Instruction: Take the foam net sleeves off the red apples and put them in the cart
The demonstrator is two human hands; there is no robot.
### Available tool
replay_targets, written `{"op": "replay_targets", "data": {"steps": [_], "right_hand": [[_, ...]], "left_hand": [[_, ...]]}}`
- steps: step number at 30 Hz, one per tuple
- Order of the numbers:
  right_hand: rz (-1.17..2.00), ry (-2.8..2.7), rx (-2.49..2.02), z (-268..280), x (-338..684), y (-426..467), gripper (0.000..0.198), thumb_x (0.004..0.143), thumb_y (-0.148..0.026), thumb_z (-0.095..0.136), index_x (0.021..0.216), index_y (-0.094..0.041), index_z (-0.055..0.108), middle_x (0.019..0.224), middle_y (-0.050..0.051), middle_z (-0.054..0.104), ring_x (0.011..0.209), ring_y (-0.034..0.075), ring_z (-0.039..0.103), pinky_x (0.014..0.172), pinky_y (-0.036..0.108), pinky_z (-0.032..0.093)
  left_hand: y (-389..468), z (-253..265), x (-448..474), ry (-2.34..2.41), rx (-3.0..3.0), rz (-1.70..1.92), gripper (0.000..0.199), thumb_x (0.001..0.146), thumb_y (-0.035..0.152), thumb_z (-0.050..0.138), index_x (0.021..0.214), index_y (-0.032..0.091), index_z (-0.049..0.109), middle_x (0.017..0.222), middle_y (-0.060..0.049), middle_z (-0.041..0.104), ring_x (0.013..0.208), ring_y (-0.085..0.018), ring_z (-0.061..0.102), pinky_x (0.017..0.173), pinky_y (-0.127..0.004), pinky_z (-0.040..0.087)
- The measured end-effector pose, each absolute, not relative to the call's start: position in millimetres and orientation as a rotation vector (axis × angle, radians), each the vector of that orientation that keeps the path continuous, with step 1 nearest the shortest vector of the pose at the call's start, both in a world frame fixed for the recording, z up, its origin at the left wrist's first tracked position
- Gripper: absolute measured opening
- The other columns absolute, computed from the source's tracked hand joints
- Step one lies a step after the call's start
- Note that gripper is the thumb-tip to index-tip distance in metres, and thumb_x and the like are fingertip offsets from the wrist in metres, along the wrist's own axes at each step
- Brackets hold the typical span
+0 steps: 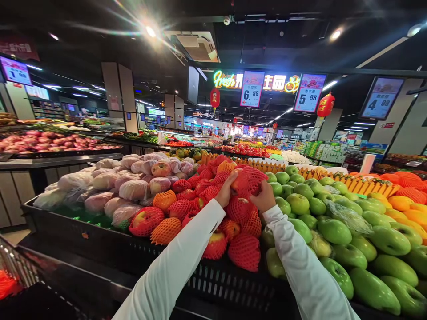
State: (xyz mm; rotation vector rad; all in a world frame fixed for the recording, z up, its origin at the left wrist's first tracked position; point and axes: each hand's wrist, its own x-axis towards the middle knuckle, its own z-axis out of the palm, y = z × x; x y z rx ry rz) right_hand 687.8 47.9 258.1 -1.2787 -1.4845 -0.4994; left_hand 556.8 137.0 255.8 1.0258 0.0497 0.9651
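At the bottom of the frame, two white sleeves (182, 262) reach over the slotted wall of the black crate (230, 284). The forearms are best carried above that edge and clear of the netted fruit (244, 252) at the lower centre, since a dragging cuff could dislodge one.

Just beyond, around the centre, the left hand (225, 191) and the right hand (264, 196) grasp one red-netted fruit (251, 180) between them, one at each side. It sits over the heap of netted fruit; whether it touches those beneath cannot be told. A light, even hold with spread fingers seems wise, as the foam net could slip or stretch and the flesh could bruise. Turning it slowly would bring hidden sides into view.

The right wrist is near the green apples (333, 230) on the right, so elbow movement there should be small. Farther back, left of centre, the wrapped fruit (134, 190) lies well apart from both hands and needs no contact.
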Motion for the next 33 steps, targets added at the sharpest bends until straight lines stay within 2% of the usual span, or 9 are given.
{"op": "replay_targets", "data": {"steps": [5,8,10,12,16,21,25,29,33], "right_hand": [[-0.547,-1.492,-1.288,254.5,690.6,51.8,0.033,0.062,-0.03,0.071,0.093,-0.022,0.063,0.089,0.008,0.076,0.078,0.028,0.071,0.074,0.045,0.062],[-0.626,-1.433,-1.349,253.3,686.6,51.3,0.022,0.065,-0.031,0.071,0.084,-0.023,0.064,0.075,0.004,0.074,0.068,0.026,0.07,0.068,0.04,0.06],[-0.648,-1.413,-1.332,253.8,683.6,48.9,0.025,0.072,-0.032,0.069,0.096,-0.023,0.069,0.08,0.004,0.077,0.072,0.025,0.073,0.071,0.039,0.061],[-0.66,-1.427,-1.3,255.2,681.4,45.5,0.036,0.08,-0.034,0.066,0.114,-0.022,0.071,0.098,0.006,0.08,0.081,0.025,0.076,0.077,0.038,0.062],[-0.736,-1.455,-1.459,257.5,679.5,41.5,0.038,0.088,-0.038,0.065,0.122,-0.023,0.073,0.112,0.008,0.079,0.093,0.026,0.077,0.08,0.038,0.061],[-0.742,-1.565,-1.733,256.4,677.6,42.5,0.026,0.097,-0.035,0.058,0.109,-0.024,0.078,0.092,0.008,0.08,0.086,0.025,0.076,0.071,0.034,0.058],[-0.921,-1.477,-1.415,260.5,674.2,38.5,0.024,0.098,-0.035,0.058,0.1,-0.021,0.078,0.092,0.007,0.08,0.082,0.022,0.075,0.075,0.032,0.058],[-1.09,-1.333,-1.078,270.3,668.7,30.0,0.021,0.099,-0.028,0.055,0.097,-0.02,0.075,0.092,0.008,0.078,0.089,0.021,0.072,0.087,0.036,0.058],[-1.01,-1.351,-1.107,274.9,663.9,25.7,0.02,0.097,-0.03,0.055,0.103,-0.022,0.073,0.098,0.01,0.075,0.097,0.025,0.068,0.094,0.044,0.056]], "left_hand": [[132.6,256.5,554.3,-0.026,1.139,1.026,0.076,0.051,0.041,0.098,0.116,0.017,0.066,0.109,-0.008,0.074,0.103,-0.026,0.069,0.092,-0.037,0.055],[131.1,259.4,553.6,0.054,1.057,1.065,0.074,0.055,0.039,0.095,0.118,0.021,0.063,0.106,-0.005,0.074,0.095,-0.023,0.069,0.079,-0.034,0.057],[131.2,261.4,553.0,0.11,0.997,1.046,0.072,0.057,0.042,0.093,0.12,0.023,0.062,0.106,-0.004,0.073,0.089,-0.022,0.068,0.067,-0.03,0.055],[131.8,262.8,552.5,0.114,0.957,1.031,0.069,0.06,0.045,0.09,0.121,0.024,0.063,0.109,-0.006,0.073,0.089,-0.022,0.069,0.061,-0.028,0.053],[132.2,263.5,552.9,0.08,0.893,1.063,0.07,0.06,0.045,0.089,0.122,0.024,0.063,0.111,-0.006,0.072,0.092,-0.021,0.069,0.062,-0.025,0.053],[129.7,264.1,552.3,0.103,0.908,1.076,0.068,0.059,0.037,0.092,0.119,0.022,0.064,0.107,-0.004,0.073,0.084,-0.018,0.07,0.06,-0.023,0.053],[127.9,267.8,551.5,0.138,0.87,1.12,0.057,0.064,0.035,0.089,0.115,0.021,0.067,0.105,-0.004,0.075,0.085,-0.018,0.071,0.06,-0.022,0.053],[131.6,269.0,552.0,0.099,0.827,1.192,0.048,0.071,0.039,0.085,0.112,0.021,0.069,0.11,-0.004,0.075,0.098,-0.02,0.072,0.071,-0.025,0.057],[138.8,265.6,552.5,0.116,0.817,1.198,0.05,0.073,0.046,0.083,0.114,0.021,0.07,0.105,-0.003,0.075,0.087,-0.017,0.071,0.063,-0.022,0.053]]}}
